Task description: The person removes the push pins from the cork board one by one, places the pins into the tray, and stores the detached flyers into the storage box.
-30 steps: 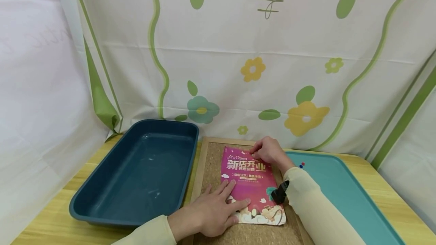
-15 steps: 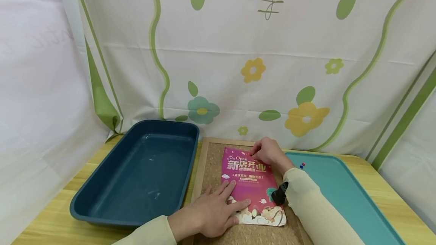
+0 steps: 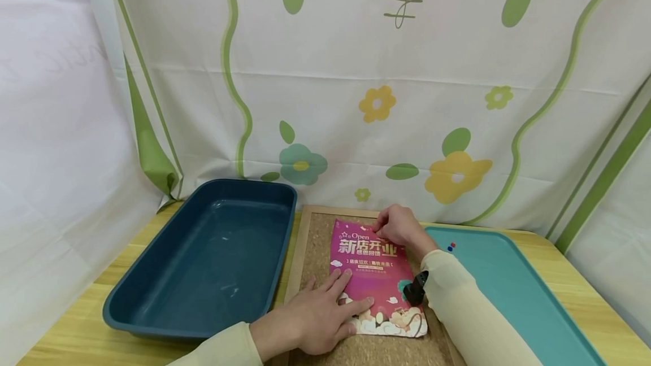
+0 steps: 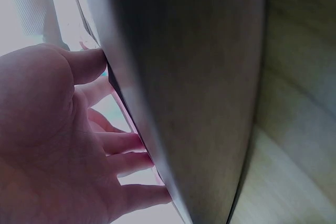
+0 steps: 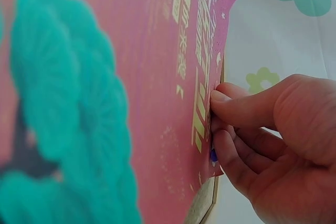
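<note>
A pink-purple poster (image 3: pixel 373 281) lies on a cork board (image 3: pixel 315 242) with a light wooden frame. My left hand (image 3: pixel 322 312) rests on the poster's lower left, fingers spread; in the left wrist view the left hand (image 4: pixel 68 129) has its fingertips against the board's edge. At the poster's top, right of the "Open" print, my right hand (image 3: pixel 399 225) has thumb and fingers pinched together. Seen from the right wrist, the right hand (image 5: pixel 273 135) touches the poster (image 5: pixel 157 77), and a small purple-blue pin-like piece (image 5: pixel 213 155) shows at its curled fingers. What the fingertips pinch is mostly hidden.
A deep dark-blue tray (image 3: pixel 203 264) stands left of the board. To the right lies a flat teal tray (image 3: pixel 519 292) with tiny red and blue pieces (image 3: pixel 451 247) near its back left corner. A floral white curtain (image 3: pixel 325 100) hangs behind the wooden table (image 3: pixel 66 321).
</note>
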